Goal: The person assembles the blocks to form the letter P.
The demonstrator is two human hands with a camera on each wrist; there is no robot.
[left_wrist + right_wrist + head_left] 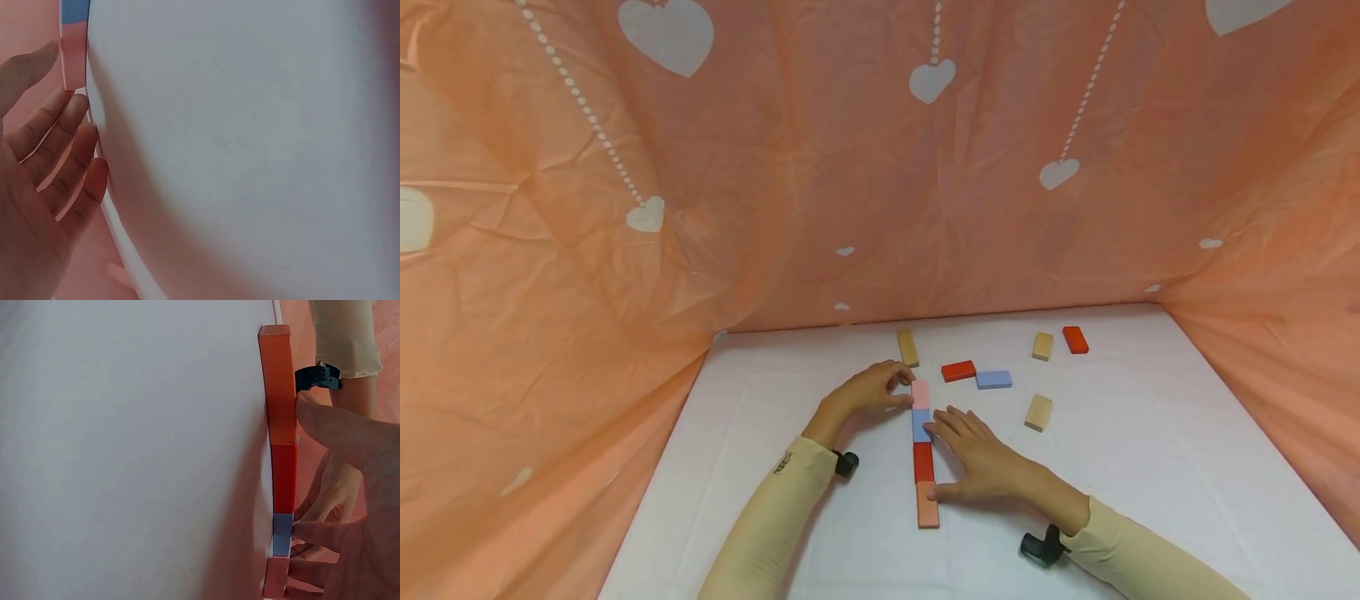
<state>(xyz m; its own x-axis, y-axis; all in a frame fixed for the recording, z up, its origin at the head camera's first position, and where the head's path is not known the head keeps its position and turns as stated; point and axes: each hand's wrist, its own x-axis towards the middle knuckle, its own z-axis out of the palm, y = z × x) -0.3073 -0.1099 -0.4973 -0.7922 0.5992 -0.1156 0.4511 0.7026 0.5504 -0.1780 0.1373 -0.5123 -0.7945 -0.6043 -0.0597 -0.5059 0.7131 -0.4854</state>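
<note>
Four coloured blocks lie end to end in a straight row: a pink block [920, 394] at the far end, then a blue block [921, 425], a red block [923, 462] and an orange block [928, 506] nearest the person. My left hand [874, 388] is at the far end, its thumb beside the pink block and fingertips by its end, as the left wrist view also shows. Along the row's right side lies my right hand [981, 458], fingers spread. Its thumb meets the orange block's side, while its fingertips reach the blue and pink blocks in the right wrist view.
Beyond the row lie a wooden block [907, 348], a red block [958, 371] and a blue block [994, 380]. Farther right are two more wooden blocks [1038, 412] and another red block [1076, 340]. A patterned orange cloth [850, 167] encloses the white table [1150, 467].
</note>
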